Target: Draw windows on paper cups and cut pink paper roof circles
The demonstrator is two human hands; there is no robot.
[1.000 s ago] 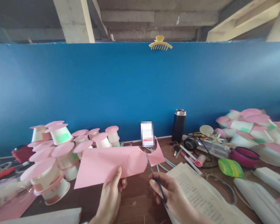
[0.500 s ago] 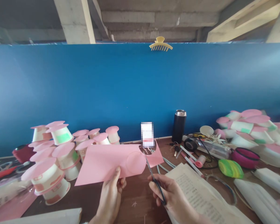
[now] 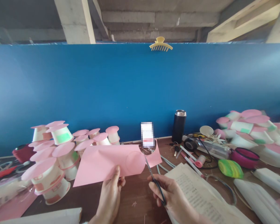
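My left hand (image 3: 110,194) pinches the lower edge of a pink paper sheet (image 3: 102,163), held up over the brown table (image 3: 135,194). A circle is marked near the sheet's right end, partly cut round. My right hand (image 3: 171,196) grips black-handled scissors (image 3: 154,177), blades pointing up into the cut at the circle's right edge. A loose pink flap (image 3: 155,155) hangs beyond the blades.
Upturned paper cups with pink discs (image 3: 53,152) crowd the left, more (image 3: 249,124) at the right. A black flask (image 3: 178,126), pens (image 3: 191,158), tape roll (image 3: 190,143), printed pages (image 3: 200,193) and a blue partition (image 3: 130,90) surround the work spot.
The pink sheet has turned slightly, its left end dropping, while the scissors edged up along the circle. Both hands stay in nearly the same place.
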